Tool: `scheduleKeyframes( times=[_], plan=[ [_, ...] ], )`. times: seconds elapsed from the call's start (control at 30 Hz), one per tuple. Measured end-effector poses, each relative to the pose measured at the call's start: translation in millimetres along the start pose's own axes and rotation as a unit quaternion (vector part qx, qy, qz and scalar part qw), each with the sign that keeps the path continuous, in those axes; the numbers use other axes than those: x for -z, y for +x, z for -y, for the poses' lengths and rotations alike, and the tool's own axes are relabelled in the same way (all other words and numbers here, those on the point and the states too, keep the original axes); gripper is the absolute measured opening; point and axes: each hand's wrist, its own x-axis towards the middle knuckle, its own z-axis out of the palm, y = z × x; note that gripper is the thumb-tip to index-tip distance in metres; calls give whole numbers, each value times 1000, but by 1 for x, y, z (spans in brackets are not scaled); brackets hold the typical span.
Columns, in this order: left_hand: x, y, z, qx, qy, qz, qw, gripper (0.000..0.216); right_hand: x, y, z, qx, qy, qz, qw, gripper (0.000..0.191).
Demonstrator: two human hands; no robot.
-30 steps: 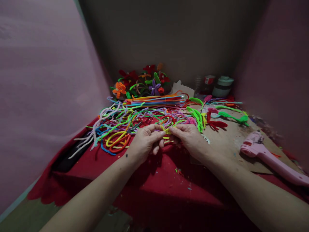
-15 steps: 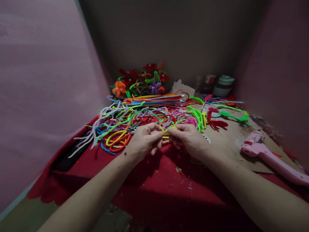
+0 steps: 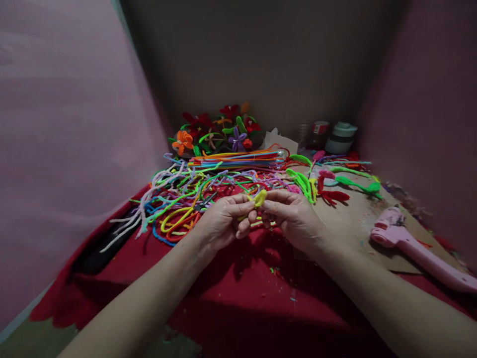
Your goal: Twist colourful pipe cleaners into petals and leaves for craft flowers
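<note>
A yellow pipe cleaner, bent into a small petal-like loop, sits between my two hands above the front of the red cloth. My left hand pinches its left side between thumb and forefinger. On the other side, my right hand has thumb and fingers closed on the same piece. Part of the yellow piece is hidden by my fingertips. Just behind my hands lies a tangle of coloured pipe cleaners, and dark-bladed scissors rest among them near my left hand.
A pink glue gun lies on a cardboard sheet at the right. Green leaf shapes and a red petal piece are beside it. Behind stand pipe-cleaner flowers, a bundle of stems and a lidded jar.
The yellow piece now stands up as a rounded loop between my fingertips, where before it lay flatter and stretched between them. Both hands keep their pinch. The view has shifted slightly.
</note>
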Motion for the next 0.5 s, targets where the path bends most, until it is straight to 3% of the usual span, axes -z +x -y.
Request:
scheduleKeyframes(
  times=[0.13, 0.5],
  plan=[
    [-4, 6, 0, 4, -27, 9, 1000, 7, -2, -1, 1, 15, -15, -37, 999, 20],
    [2, 18, 10, 46, -126, 103, 986, 6, -11, -7, 2, 95, -154, -112, 977, 15]
  ],
)
